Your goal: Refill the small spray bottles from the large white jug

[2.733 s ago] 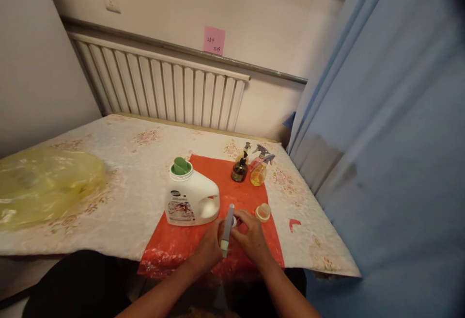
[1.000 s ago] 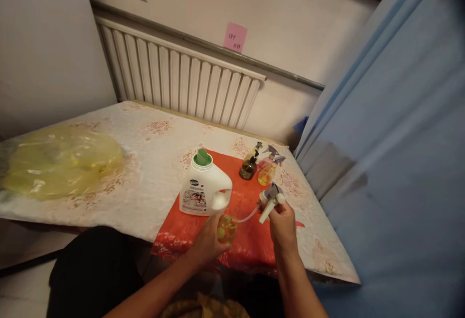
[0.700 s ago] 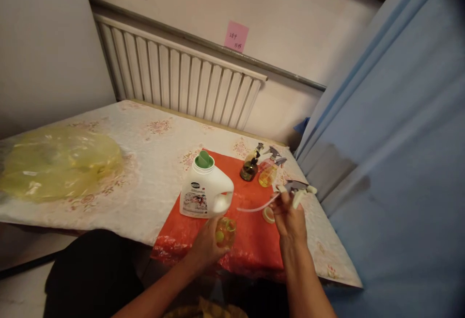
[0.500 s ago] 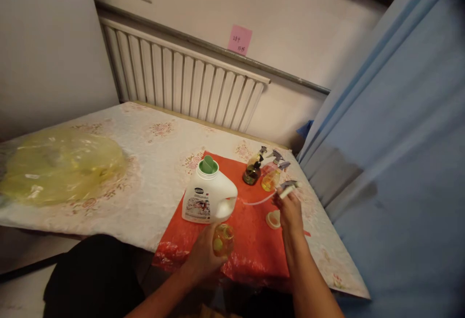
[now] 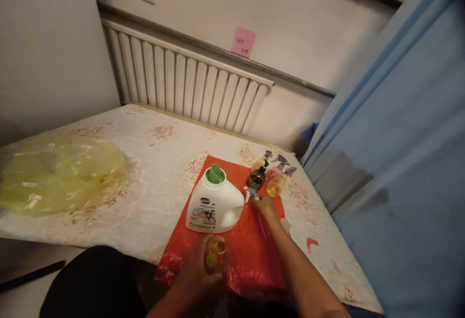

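Note:
My left hand [image 5: 198, 272] is wrapped round a small clear bottle of yellow liquid [image 5: 215, 255] with its neck uncovered, at the near edge of the red plastic sheet [image 5: 250, 255]. My right hand [image 5: 265, 206] is closed on a grey and white trigger sprayer head [image 5: 250, 193], whose thin tube trails down beside the wrist. It holds the sprayer head just right of the white detergent jug [image 5: 214, 206] with a green cap. Behind my right hand stand a dark pump bottle [image 5: 257, 176] and two spray bottles [image 5: 278, 182].
A pale round cap [image 5: 286, 224] lies on the sheet beside my right forearm. A yellow plastic bag [image 5: 58, 172] covers the table's left side. A white radiator [image 5: 185, 83] runs along the back wall. A blue curtain [image 5: 399, 163] hangs close on the right.
My right hand has pulled the sprayer head with its tube out of the bottle, swung it right, then brought it back beside the jug. My left hand keeps hold of the bottle.

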The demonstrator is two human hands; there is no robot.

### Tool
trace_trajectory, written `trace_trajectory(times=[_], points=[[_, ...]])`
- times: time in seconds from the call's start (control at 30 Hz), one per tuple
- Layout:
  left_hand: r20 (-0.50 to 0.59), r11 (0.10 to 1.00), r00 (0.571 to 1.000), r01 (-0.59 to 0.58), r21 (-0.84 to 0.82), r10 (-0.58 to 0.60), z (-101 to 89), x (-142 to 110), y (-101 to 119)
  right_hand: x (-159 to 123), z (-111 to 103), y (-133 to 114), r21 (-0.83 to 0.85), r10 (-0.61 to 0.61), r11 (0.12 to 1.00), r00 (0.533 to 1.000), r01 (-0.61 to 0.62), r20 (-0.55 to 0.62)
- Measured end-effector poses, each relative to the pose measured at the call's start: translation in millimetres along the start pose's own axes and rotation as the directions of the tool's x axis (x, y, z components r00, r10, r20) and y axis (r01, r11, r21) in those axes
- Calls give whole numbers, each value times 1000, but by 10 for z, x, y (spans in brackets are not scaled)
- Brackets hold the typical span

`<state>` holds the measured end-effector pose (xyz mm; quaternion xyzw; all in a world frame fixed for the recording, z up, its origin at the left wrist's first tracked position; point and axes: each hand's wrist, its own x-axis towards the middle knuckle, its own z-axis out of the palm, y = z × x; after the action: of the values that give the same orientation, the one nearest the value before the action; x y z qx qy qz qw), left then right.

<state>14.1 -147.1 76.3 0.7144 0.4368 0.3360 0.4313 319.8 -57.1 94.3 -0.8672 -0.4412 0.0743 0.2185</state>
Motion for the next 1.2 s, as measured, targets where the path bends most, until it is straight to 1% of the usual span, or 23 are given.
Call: trace_trajectory(times=[0.1, 0.17, 0.3, 0.4, 0.47, 0.53, 0.67, 0.73, 0.8, 1.03, 1.2], points=[[-19, 1000, 1000, 13, 27, -13, -9, -8, -76, -30, 75, 4, 57, 41, 997, 993, -48, 112], [-2, 999, 1000, 26, 20, -26, -25, -13, -125, -71, 86, 9, 99, 46, 993, 989, -60, 139], [3, 1000, 1000, 24, -11, -24, -100, -32, -158, -179, 45, -6, 226, 18, 973, 992, -46, 125], [6, 999, 1000, 28, -36, -28, -174, -51, -150, -272, -31, -80, 355, -47, 935, 995, 11, 93], [-10, 998, 999, 50, -38, -50, -218, -65, -149, -360, -95, -162, 462, -125, 884, 988, 71, 88], [-40, 997, 997, 73, -24, -74, -253, -79, -154, -476, -159, -252, 575, -217, 808, 971, 124, 96], [-69, 996, 993, 91, -9, -91, -307, -126, -167, -705, -236, -405, 742, -397, 647, 908, 176, 131], [-80, 995, 992, 96, -2, -95, -327, -159, -182, -759, -226, -460, 780, -451, 601, 880, 176, 149], [-93, 996, 991, 93, 12, -92, -341, -191, -213, -762, -180, -510, 795, -471, 583, 867, 168, 162], [-126, 994, 987, 105, 8, -103, -372, -282, -387, -696, 63, -725, 803, -436, 583, 881, 122, 183], [-141, 996, 986, 88, 6, -86, -427, -372, -418, -755, 126, -934, 819, -434, 560, 885, 121, 166]])
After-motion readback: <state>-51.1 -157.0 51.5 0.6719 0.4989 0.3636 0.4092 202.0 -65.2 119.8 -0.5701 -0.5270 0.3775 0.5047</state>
